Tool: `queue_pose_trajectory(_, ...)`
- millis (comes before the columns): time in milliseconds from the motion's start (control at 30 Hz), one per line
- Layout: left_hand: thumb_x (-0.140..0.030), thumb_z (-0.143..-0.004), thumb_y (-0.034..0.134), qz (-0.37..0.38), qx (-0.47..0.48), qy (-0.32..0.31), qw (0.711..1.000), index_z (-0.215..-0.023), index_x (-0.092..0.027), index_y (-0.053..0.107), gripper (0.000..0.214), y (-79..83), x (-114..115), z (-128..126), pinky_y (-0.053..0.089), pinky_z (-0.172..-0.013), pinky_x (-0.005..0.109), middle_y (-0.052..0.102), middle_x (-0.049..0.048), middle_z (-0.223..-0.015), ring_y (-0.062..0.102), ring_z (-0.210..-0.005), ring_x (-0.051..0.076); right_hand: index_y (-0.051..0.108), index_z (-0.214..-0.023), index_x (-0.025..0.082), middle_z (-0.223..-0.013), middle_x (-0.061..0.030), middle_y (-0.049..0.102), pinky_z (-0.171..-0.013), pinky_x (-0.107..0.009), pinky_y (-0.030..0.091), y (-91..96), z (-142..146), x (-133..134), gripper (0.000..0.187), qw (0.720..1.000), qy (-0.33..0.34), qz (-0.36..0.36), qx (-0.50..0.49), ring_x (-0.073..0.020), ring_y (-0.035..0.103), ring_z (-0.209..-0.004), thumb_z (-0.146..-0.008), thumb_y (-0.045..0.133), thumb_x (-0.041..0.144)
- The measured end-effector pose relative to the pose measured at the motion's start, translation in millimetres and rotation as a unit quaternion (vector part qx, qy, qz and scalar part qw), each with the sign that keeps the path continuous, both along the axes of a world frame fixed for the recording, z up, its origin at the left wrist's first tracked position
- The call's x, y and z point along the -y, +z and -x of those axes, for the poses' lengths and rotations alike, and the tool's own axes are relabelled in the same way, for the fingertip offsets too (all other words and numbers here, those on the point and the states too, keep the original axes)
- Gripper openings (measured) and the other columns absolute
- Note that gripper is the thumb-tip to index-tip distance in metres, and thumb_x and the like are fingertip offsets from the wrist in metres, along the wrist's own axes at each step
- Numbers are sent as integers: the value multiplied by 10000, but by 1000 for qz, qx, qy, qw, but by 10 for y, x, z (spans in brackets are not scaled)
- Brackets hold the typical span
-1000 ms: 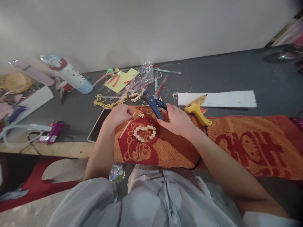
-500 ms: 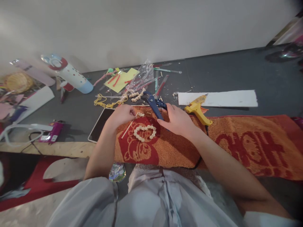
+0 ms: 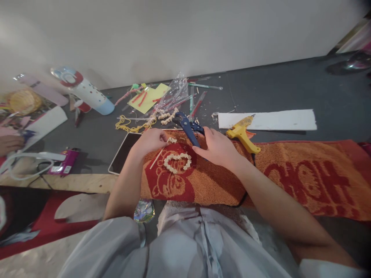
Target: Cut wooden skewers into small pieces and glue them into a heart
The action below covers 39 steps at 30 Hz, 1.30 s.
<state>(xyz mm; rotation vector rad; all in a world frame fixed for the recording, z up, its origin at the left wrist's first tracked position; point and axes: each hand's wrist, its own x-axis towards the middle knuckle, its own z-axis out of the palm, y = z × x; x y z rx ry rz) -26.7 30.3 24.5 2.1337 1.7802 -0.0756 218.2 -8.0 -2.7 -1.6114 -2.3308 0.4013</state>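
Steadying the thin pale stick [image 3: 155, 159] with a light pinch should serve you best here; squeeze hard and something that slim may well roll or snap. Keep your left fingertips clear of the head of the blue hand tool [image 3: 189, 133], and let your right wrist rest so the tool doesn't rock. Take care not to brush the small pale pieces [image 3: 172, 139], which would scatter easily.

Your left hand [image 3: 149, 139] has thumb and fingers drawn together at the stick's far end and looks to be pinching it, though the exact contact is too small to be sure of. The stick slants from that grip toward near left, over the orange-and-red towel [image 3: 220, 185] on the desk [image 3: 275, 85]. The small pieces lie just right of those fingertips.

Your right hand [image 3: 218, 147] is wrapped about the tool's handles, its head pointing far left, well apart from the stick's near end. The heart-shaped outline [image 3: 177, 163] lies nearer you, between both hands.
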Motion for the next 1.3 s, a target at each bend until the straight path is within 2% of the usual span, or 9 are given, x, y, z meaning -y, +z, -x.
queue_pose_trajectory(133,-303,-701,601,0,-8,0,1000,-719,-193,648,121,10,15,-17,399,-617,270,712,30,-773,629,-724,187,496,-1147,90,-1027,-200,644,-769,-403,452,-6,0,-2,544,1000,2,0,0,-329,622,-947,-823,503,528)
queue_pose_trajectory(333,-244,-718,527,-25,-37,-6,999,-675,-185,621,118,31,67,-88,362,-601,283,688,44,-748,603,-695,190,484,-1190,70,-1063,-208,640,-784,-401,456,-3,-1,-6,589,1000,3,8,8,-340,618,-980,-830,502,536)
queue_pose_trajectory(533,-287,-736,519,-39,-53,3,998,-680,-186,590,135,4,78,-115,337,-596,287,674,56,-758,586,-701,197,499,-1147,92,-1027,-195,645,-775,-409,462,-14,2,-7,540,1000,7,0,6,-333,624,-949,-830,498,529)
queue_pose_trajectory(1033,-277,-717,527,-60,-16,14,998,-685,-203,569,91,-4,109,-147,309,-580,282,627,25,-700,549,-661,180,477,-1194,72,-1073,-215,642,-793,-421,458,-1,2,-1,576,1000,6,12,-7,-353,618,-987,-823,505,512)
queue_pose_trajectory(1167,-296,-723,537,-80,17,48,995,-718,-202,589,107,90,110,-143,338,-605,271,644,12,-727,557,-674,167,485,-1177,88,-1071,-210,642,-791,-407,448,13,-11,-9,567,999,-1,18,-32,-343,617,-975,-829,502,536)
queue_pose_trajectory(1300,-294,-740,540,-159,86,101,978,-770,-204,614,120,141,91,-125,395,-658,250,669,0,-761,586,-712,146,516,-1127,134,-1087,-180,648,-784,-388,440,69,-35,-16,495,992,3,57,-110,-317,618,-962,-823,517,524)
